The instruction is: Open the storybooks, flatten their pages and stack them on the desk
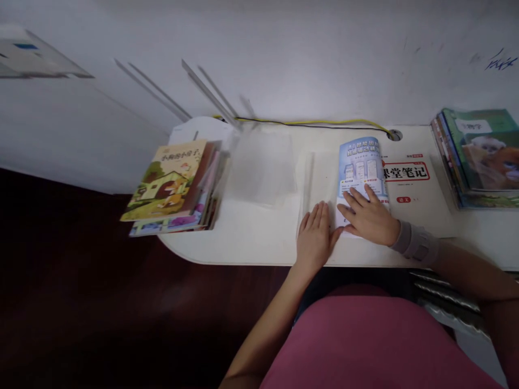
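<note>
My right hand [367, 216] lies flat on a blue-and-white folded booklet [359, 173], pressing its lower part with the fingers spread. My left hand [313, 235] rests palm down just left of the booklet, its fingertips on a clear plastic sheet or sleeve [320, 183] and its thumb close to the booklet's edge. A grey wrist brace [416, 243] wraps my right wrist. Under the booklet's right side lies a pale notebook [409, 183] with a red-framed Chinese title.
Another clear plastic sheet [261, 167] lies on the white rounded desk [251, 232]. Book stacks stand at its left [170, 186] and right [474, 156]. A yellow cable [308, 122] runs along the wall. Dark floor lies to the left.
</note>
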